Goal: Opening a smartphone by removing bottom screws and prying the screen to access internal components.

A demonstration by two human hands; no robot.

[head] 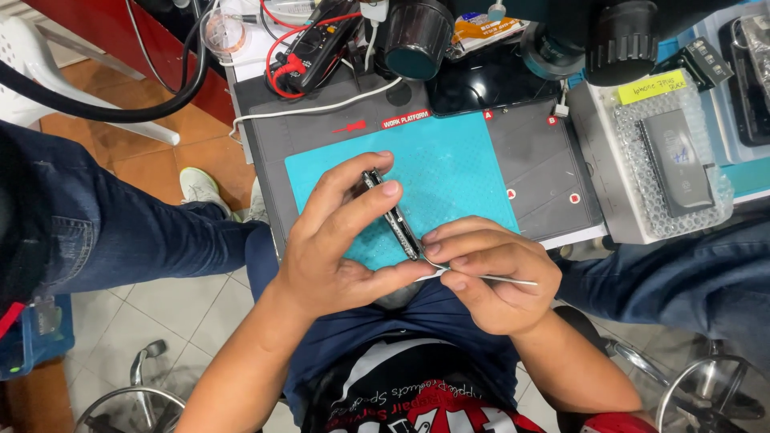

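I am holding a phone (391, 215) on edge in my left hand (337, 240), just above the teal mat (457, 172) at the near side of the table (545, 160). The left fingers are clasping it: the forefinger is lying along its upper edge and the thumb is pressing at its lower end. My right hand (489, 277) is pinching a thin metal pick (481, 276), fingers closed tight on it, and its curved tip is meeting the lower corner of the phone. I am judging that the prying is only starting: the tip seems to be sitting at the seam, and I cannot see any gap opened along the edge, so the body looks still in one piece. Working round the rest of the seam appears to be left. A multimeter (317, 44) is lying well behind.
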